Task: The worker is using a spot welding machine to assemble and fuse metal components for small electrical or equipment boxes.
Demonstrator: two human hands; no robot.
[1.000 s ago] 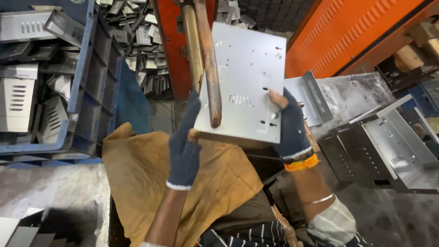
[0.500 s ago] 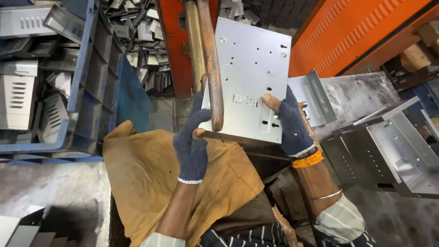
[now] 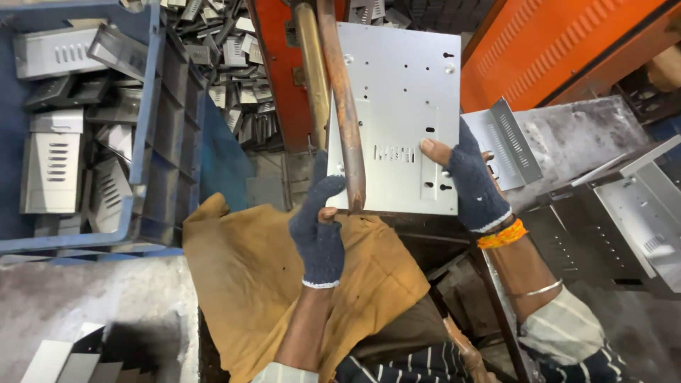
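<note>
Both hands, left (image 3: 317,230) and right (image 3: 472,183), grip plate (image 3: 397,106) by its edges only. Near rod (image 3: 344,106); could snag, slip, cut fingers.

The perforated sheet-metal panel (image 3: 401,106) is showing pale silver-grey, and both the left hand (image 3: 319,230) and the right hand (image 3: 472,181) are wearing dark blue knitted fingerless gloves with white cuffs. An orange band (image 3: 501,235) is circling the right wrist above a striped sleeve (image 3: 560,333) in cream and dark stripes. A mustard-brown cloth (image 3: 248,284) is lying beside a blue plastic crate (image 3: 145,120), and the machine housing (image 3: 560,42) is glowing orange.
</note>
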